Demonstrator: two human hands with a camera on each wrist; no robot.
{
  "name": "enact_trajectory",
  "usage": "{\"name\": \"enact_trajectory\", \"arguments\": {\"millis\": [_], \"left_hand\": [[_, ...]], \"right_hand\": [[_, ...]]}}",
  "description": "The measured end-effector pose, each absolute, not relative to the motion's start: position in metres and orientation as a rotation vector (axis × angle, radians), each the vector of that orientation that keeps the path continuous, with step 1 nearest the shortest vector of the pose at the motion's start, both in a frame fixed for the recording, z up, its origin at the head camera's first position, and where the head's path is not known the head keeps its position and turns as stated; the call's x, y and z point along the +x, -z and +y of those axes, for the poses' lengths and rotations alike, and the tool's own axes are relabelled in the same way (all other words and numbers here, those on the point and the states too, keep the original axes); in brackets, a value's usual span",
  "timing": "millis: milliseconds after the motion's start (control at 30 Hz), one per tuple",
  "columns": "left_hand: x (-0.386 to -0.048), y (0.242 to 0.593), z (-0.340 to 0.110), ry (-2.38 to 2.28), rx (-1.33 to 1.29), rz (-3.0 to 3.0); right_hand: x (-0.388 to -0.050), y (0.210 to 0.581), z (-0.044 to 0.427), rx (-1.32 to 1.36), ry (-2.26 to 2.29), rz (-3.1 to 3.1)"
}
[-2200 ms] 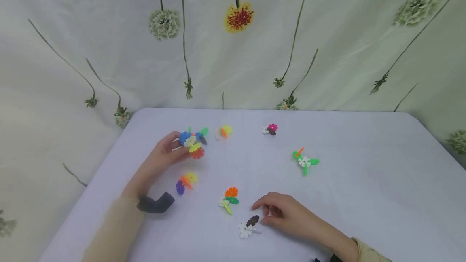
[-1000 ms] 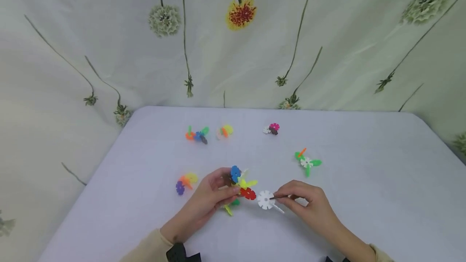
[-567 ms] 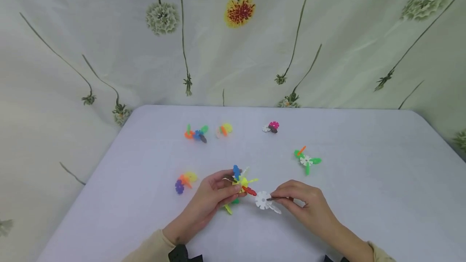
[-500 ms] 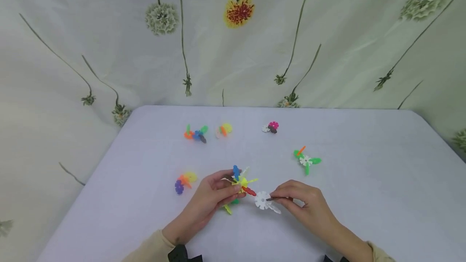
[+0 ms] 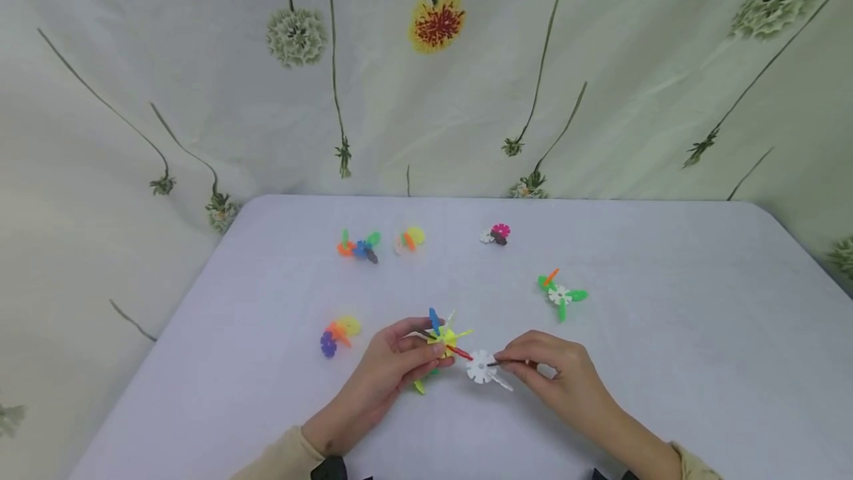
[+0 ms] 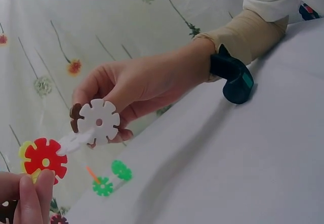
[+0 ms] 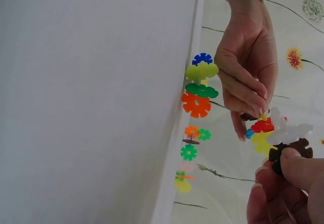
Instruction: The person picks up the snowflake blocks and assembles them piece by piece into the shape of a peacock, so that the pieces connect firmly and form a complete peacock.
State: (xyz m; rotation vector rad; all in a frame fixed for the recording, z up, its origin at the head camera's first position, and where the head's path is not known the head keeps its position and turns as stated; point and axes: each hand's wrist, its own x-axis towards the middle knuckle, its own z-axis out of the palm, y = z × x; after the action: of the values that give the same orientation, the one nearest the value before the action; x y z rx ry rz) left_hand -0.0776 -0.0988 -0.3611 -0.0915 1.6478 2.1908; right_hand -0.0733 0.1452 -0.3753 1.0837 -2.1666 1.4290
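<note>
My left hand (image 5: pixel 393 365) holds a cluster of interlocking snowflake discs between thumb and fingers, above the table. A yellow disc (image 5: pixel 445 341) is at its middle, with blue, brown, clear and red discs slotted around it; the red disc (image 6: pixel 45 159) points rightward. My right hand (image 5: pixel 556 369) pinches a brown disc (image 7: pixel 296 149) between thumb and forefinger. Joined to that brown disc are a white disc (image 5: pixel 480 367) and another whitish one (image 7: pixel 289 130). The red disc's edge is right by the white disc; whether they touch I cannot tell.
Under my left hand lies a partly hidden cluster with a yellow-green disc (image 5: pixel 419 387). Other clusters lie on the white table (image 5: pixel 666 302): purple-orange-yellow (image 5: pixel 338 333), blue-orange-green (image 5: pixel 360 248), yellow-orange (image 5: pixel 410 238), pink-brown-white (image 5: pixel 496 234) and green-white (image 5: pixel 561 295). A flower-printed cloth (image 5: pixel 373 95) hangs behind.
My left hand has brought its cluster from the back left to the centre. My right hand has picked up the white-and-brown cluster. Lately the left cluster has turned, showing the red disc nearly edge-on.
</note>
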Motion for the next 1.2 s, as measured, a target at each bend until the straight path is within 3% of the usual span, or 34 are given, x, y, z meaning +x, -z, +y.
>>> {"name": "enact_trajectory", "arguments": {"millis": [300,667,933,1200], "left_hand": [[-0.075,0.362,-0.096,-2.223,-0.097,1.570],[-0.075,0.361,-0.096,-2.220,-0.126,1.471],[-0.075,0.357,-0.096,-2.096,0.007,1.542],[-0.070,0.361,-0.089,-2.152,-0.075,1.511]], "right_hand": [[-0.073,0.375,0.143,1.101,-1.467,-2.154],[-0.072,0.379,0.144,1.061,-2.243,-2.137],[-0.075,0.380,0.139,1.076,-2.239,-2.058],[-0.067,0.390,0.134,1.066,-2.275,-1.948]]}}
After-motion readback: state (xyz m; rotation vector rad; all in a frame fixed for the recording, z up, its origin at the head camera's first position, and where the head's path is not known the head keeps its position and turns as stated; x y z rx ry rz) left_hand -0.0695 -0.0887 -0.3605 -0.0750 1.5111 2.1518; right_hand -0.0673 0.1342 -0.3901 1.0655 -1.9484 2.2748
